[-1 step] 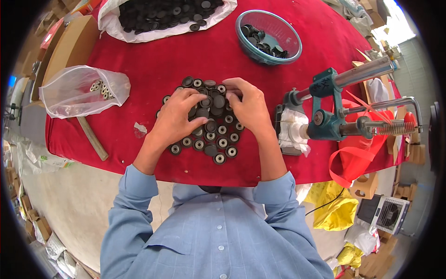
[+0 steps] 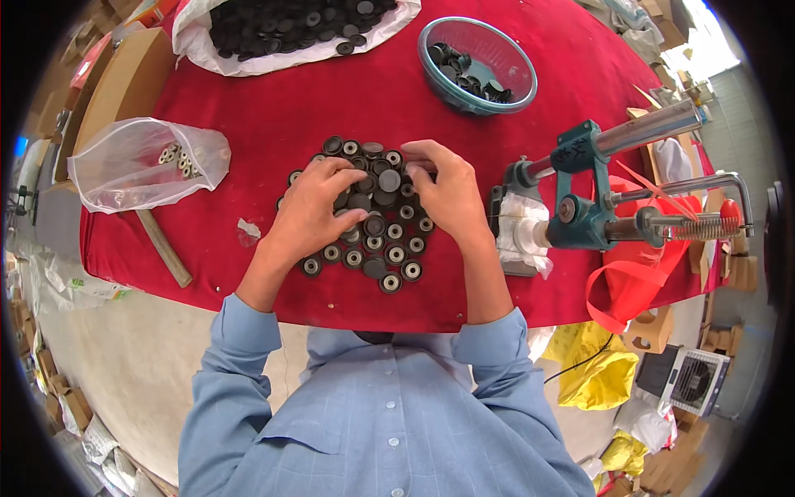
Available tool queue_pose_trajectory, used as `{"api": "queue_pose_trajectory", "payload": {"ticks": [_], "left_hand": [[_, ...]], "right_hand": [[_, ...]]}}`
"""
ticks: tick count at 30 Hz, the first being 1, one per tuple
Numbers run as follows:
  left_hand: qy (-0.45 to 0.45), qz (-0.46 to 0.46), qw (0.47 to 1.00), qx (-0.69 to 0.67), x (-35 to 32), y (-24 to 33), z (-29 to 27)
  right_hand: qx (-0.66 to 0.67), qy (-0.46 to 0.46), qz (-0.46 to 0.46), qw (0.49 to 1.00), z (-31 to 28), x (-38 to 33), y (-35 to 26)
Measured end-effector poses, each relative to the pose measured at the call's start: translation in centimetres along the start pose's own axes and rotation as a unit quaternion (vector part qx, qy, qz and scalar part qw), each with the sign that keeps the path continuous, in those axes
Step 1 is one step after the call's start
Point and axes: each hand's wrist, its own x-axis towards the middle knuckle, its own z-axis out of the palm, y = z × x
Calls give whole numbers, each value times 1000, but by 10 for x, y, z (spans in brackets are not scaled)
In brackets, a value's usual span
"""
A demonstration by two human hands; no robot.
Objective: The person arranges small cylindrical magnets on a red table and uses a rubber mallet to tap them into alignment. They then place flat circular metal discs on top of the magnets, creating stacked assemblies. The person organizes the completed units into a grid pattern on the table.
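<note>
- Both hands lie on a pile of small round black parts point(image 2: 377, 240) in the middle of the red surface point(image 2: 248, 108).
- The left hand point(image 2: 313, 211) is spread flat, palm down, fingers bent a little over the pile's left side.
- The right hand point(image 2: 447, 195) is curled, with its fingertips pinched close on parts at the top of the pile. I cannot tell just which part it holds.
- Many of the parts have a shiny ring in the middle. They lie flat and touch each other.
- Since the earlier picture, almost nothing has moved. The hands rest on the same spot, and the pile looks the same.
- Just right of the right hand stands a blue-green metal press tool point(image 2: 584, 199) with a long silver handle. White cloth is wrapped at its base.
- At the far side sits a round blue bowl point(image 2: 513, 70) with more black parts in it.
- A white bag point(image 2: 240, 60) full of black parts lies at the top edge.
- To the left lies a clear plastic bag point(image 2: 124, 170) with small pale rings in it, well apart from the hands.
- A wooden stick point(image 2: 164, 248) lies below that bag.
</note>
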Motion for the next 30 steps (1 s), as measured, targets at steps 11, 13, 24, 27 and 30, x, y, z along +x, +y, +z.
{"api": "queue_pose_trajectory", "payload": {"ticks": [11, 13, 24, 27, 30], "left_hand": [[-9, -57, 998, -18, 2, -6, 9], [8, -28, 999, -18, 4, 0, 10], [144, -69, 987, -30, 0, -12, -7], [138, -91, 984, -63, -15, -5, -19], [115, -120, 984, -70, -40, 4, -26]], "right_hand": [[139, 22, 36, 989, -19, -2, -4], [99, 90, -20, 991, -25, 12, 0], [-365, 69, 117, 921, -91, 175, 17], [-347, -26, 138, 927, -82, 205, 41], [-366, -85, 112, 920, -66, 219, 58]]}}
